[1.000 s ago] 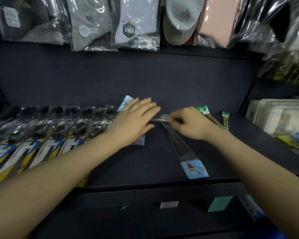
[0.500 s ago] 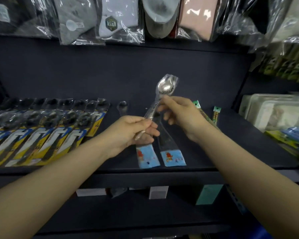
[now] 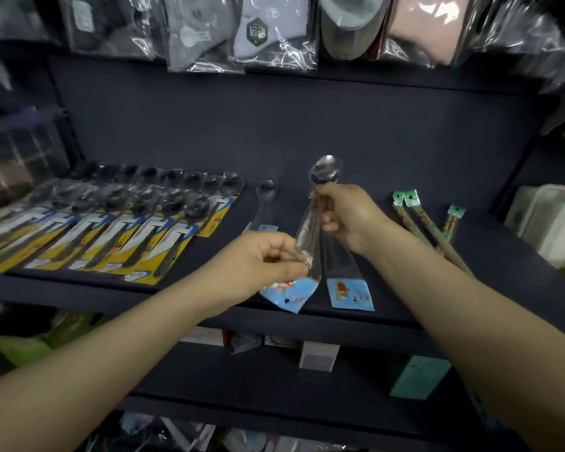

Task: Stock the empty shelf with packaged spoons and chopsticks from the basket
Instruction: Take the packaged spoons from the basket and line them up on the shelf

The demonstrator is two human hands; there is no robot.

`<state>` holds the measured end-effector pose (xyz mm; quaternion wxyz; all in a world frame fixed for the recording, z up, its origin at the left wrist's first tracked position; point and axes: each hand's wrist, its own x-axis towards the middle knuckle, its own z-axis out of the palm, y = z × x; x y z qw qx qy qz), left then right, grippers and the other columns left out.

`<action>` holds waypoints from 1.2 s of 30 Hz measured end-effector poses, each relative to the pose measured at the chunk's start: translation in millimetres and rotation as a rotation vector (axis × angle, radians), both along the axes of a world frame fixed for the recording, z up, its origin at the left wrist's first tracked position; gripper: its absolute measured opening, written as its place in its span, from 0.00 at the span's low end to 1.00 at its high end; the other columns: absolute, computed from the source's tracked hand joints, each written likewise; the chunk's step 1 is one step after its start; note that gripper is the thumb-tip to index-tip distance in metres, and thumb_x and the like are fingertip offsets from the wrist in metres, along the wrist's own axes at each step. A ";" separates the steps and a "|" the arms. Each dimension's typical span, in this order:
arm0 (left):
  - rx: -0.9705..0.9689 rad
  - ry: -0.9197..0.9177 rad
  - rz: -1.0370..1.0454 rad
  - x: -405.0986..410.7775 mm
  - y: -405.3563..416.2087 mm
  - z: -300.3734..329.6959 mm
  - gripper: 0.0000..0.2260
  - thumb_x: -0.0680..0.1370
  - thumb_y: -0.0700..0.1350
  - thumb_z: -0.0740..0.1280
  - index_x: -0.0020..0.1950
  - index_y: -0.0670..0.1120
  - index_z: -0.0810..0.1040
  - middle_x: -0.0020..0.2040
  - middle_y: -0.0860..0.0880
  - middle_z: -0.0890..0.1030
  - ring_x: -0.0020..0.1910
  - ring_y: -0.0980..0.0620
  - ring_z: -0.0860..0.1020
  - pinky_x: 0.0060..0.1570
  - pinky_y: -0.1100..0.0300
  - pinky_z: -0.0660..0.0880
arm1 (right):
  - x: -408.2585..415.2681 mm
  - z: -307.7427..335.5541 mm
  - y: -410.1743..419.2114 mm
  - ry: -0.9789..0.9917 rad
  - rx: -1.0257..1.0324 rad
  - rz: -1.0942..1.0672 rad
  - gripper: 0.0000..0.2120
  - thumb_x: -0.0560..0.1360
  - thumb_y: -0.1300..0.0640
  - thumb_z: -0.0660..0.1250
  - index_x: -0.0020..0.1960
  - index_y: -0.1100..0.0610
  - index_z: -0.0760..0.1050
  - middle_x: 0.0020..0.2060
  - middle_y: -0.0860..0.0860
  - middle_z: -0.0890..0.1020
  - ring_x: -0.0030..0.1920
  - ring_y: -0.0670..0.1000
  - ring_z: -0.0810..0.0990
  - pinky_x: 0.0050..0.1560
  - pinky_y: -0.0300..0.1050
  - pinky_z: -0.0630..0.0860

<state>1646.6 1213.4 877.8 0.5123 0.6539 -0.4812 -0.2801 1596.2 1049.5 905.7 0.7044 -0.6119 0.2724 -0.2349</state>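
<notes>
Both hands are up over the dark shelf (image 3: 405, 262), sharing one packaged spoon (image 3: 310, 236). The right hand (image 3: 346, 216) has its fingers closed around the clear sleeve just under the bowl, which pokes up at 12 o'clock from the fist, shiny and tilted a little to the right. The left hand (image 3: 268, 259) pinches the lower end of the same sleeve, thumb and fingers tight together, at about 8 o'clock from the right hand. The spoon is held in the air, slanting down toward the left hand, above the shelf's front half.

Under the hands, two blue printed cards (image 3: 349, 293) of sleeved spoons lie at the shelf's front edge, side by side. Another sleeved spoon (image 3: 266, 199) lies flat at 10 o'clock from the held one, bowl toward the back wall. Out at 9 o'clock, a long overlapping row of spoons on yellow cards (image 3: 121, 236) fills the left stretch of the shelf. At 3 o'clock, packaged chopsticks (image 3: 424, 223) with green tops lie angled on the right part of the shelf, well apart from the hands. Bagged socks (image 3: 258, 31) hang along the top, and small boxes (image 3: 318, 355) sit on the lower shelf.
</notes>
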 end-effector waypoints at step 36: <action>0.257 -0.720 -0.281 100.0 33.2 -1.0 0.13 0.73 0.35 0.58 0.48 0.48 0.78 0.55 0.58 0.78 0.49 0.61 0.76 0.54 0.59 0.73 | 35.5 -18.6 3.0 0.608 -0.890 0.012 0.18 0.73 0.48 0.67 0.29 0.59 0.74 0.23 0.52 0.76 0.23 0.48 0.71 0.30 0.38 0.67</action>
